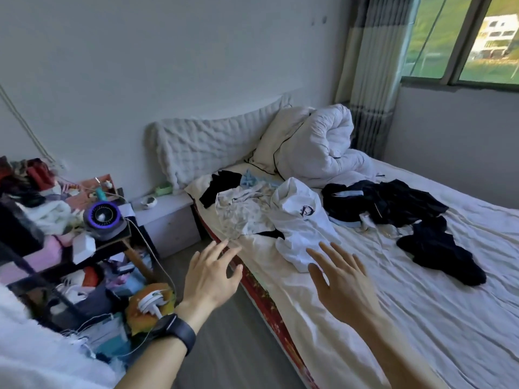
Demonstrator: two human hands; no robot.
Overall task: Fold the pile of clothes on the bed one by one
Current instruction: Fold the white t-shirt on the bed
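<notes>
Crumpled clothes lie scattered across the bed (421, 318). A white garment with a dark logo (300, 223) sits nearest me, a pale printed one (238, 211) to its left. Dark clothes (393, 203) lie bunched to the right, and a black piece (441, 251) lies apart below them. My left hand (210, 276), with a black wristband, hovers over the bed's left edge, fingers spread, holding nothing. My right hand (342, 282) hovers just below the white garment, fingers straight and apart, empty.
A rolled white duvet (314, 144) and a headboard cushion (207, 144) lie at the bed's head. A grey nightstand (165, 217) stands beside the bed. A cluttered shelf (67, 242) with a small fan and cables stands at the left. A window is at the upper right.
</notes>
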